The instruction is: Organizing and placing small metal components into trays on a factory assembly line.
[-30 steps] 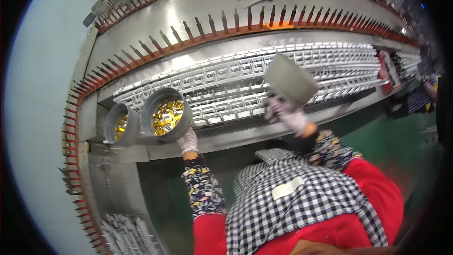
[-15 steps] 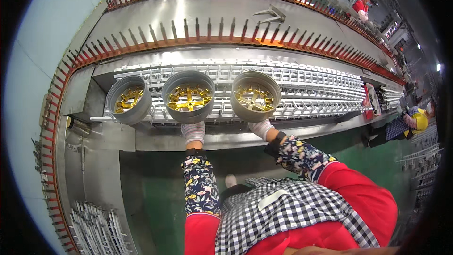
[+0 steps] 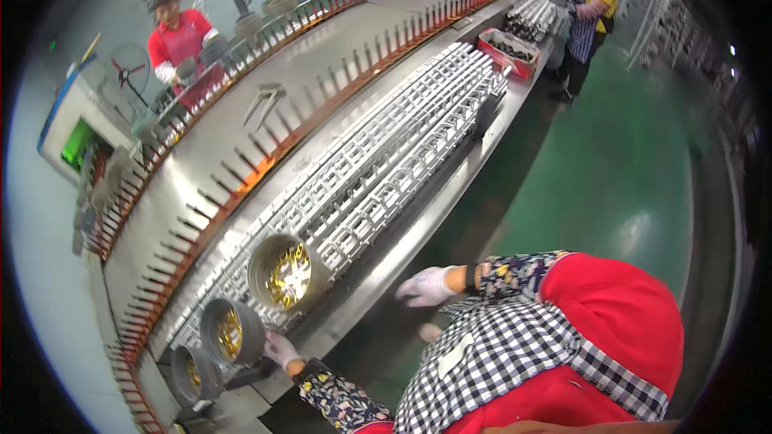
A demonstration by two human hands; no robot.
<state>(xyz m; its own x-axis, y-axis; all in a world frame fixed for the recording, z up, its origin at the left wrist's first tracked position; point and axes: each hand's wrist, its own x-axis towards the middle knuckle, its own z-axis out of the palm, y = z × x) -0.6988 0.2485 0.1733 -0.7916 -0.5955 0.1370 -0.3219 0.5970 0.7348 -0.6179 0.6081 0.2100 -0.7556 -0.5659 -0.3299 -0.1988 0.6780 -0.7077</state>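
Three grey wheel rims with gold spoked centres stand in a row at the lower left, on a bed of silver racks. My left hand (image 3: 281,350), in a pale glove, reaches to the outer side of the middle wheel rim (image 3: 211,323). Its fingers look stretched out, with their tips partly lost against the rim. Farther along the row stands another wheel rim (image 3: 316,280), and the nearest-left wheel rim (image 3: 211,380) sits at the row's end. In a pale glove too, my right hand (image 3: 426,287) hangs over the floor in front of the bench edge, fingers apart, holding nothing.
Silver racks (image 3: 378,169) lie lengthwise along the metal bench (image 3: 402,251). Behind them runs a conveyor line with upright red-and-black pins (image 3: 261,147). A red box (image 3: 515,67) of dark parts stands farther along. One co-worker (image 3: 186,44) is across the line, another (image 3: 591,12) at the far end.
The view has swung right along the bench. My right hand has come off the right-hand wheel rim and moved back from the bench. My left hand stays by the middle rim.
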